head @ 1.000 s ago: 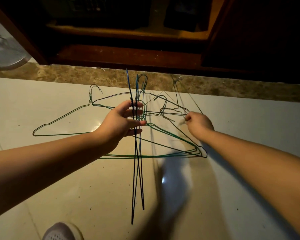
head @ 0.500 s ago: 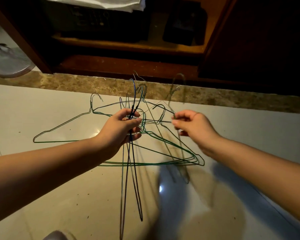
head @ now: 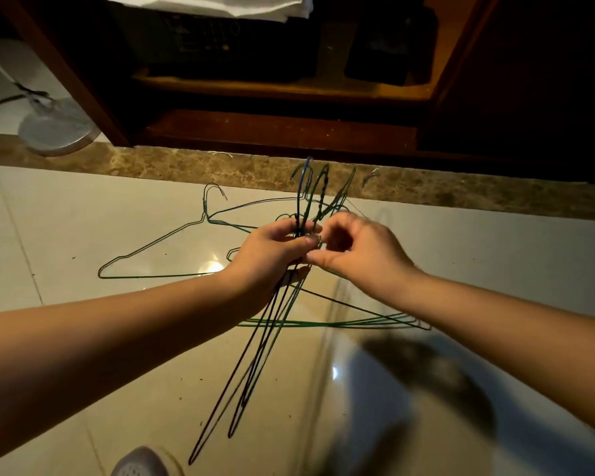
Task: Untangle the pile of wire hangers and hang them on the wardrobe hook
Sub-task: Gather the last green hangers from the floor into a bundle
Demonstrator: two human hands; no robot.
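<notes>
Right, the left hand [head: 272, 252] is the anchor, fingers and thumb wrapped tight round the necks of a bundle of hangers [head: 276, 317] held up off the floor [head: 49, 218]. That bundle runs long and slanted: curled tops poking up and far, just past the knuckles, while the thin triangular bodies trail near and left toward a shoe [head: 141, 463]. The right hand [head: 358, 255] sits immediately to the right, thumb tip meeting the left fingertips at the necks. Its fingers are curled in, and it looks like a pinch on one wire being fed into the bundle, but blur hides the contact, so I cannot tell for sure. Below and beyond both hands the rest of the pile [head: 340, 323] lies flat, green wires overlapping, one hanger splayed far left and the long bottom bars reaching right. By my reading the left hand, gripping right under the tops, is the one placed to carry the bundle. The wardrobe [head: 282, 132] stands straight ahead on the far side, so the lift goes up and away, tops leading. Its hook is out of view. The wires look thin, springy, dark green with one blue top, and liable to snag each other on the way
</notes>
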